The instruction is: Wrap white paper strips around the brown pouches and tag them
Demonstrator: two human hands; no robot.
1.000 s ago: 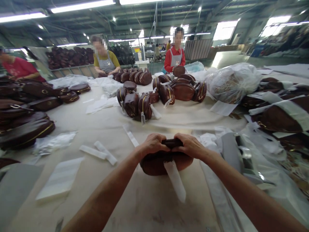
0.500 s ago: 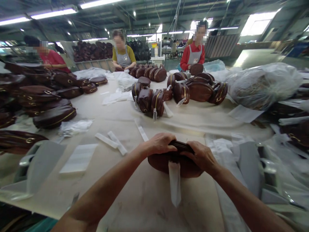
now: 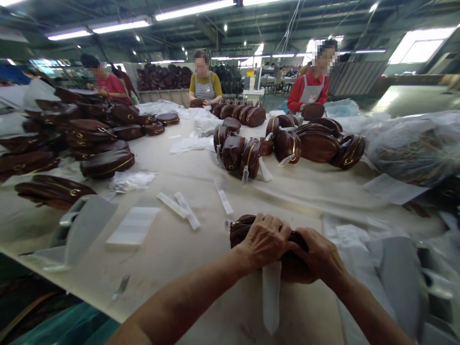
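I had both bare hands on one dark brown leather bag point(image 3: 297, 269), rounded in shape, at the near side of the broad cream-coloured table point(image 3: 161, 261), right of centre in the head view. Left hand point(image 3: 269, 240) lay across the bag's top, fingers bent over it, grip pinching the upper edge. Right hand point(image 3: 319, 251) took the same edge farther right, grip closed on it too, the two thumbs close together. Bag's left end stuck out past the left hand; much of the rest was covered by the hands. A long white paper strip point(image 3: 271, 299) hung down the bag's near side.

Left of the hands I had two loose white strips point(image 3: 179, 208), touching or nearly so, couldn't tell; a third white strip point(image 3: 223, 195) lay nearer the bag. A flat white rectangular sheet point(image 3: 132, 226) lay farther left. A grey curved panel point(image 3: 399, 273) stood right of the right hand.

Beyond: a cluster of brown leather bags with gold-coloured zips point(image 3: 249, 155), well apart from the held one; a heap of similar bags point(image 3: 108, 163) at left; a big clear plastic sack point(image 3: 413, 143) at right. Across the table, a co-worker in a red top and grey apron point(image 3: 308, 93) held a brown piece point(image 3: 313, 111).
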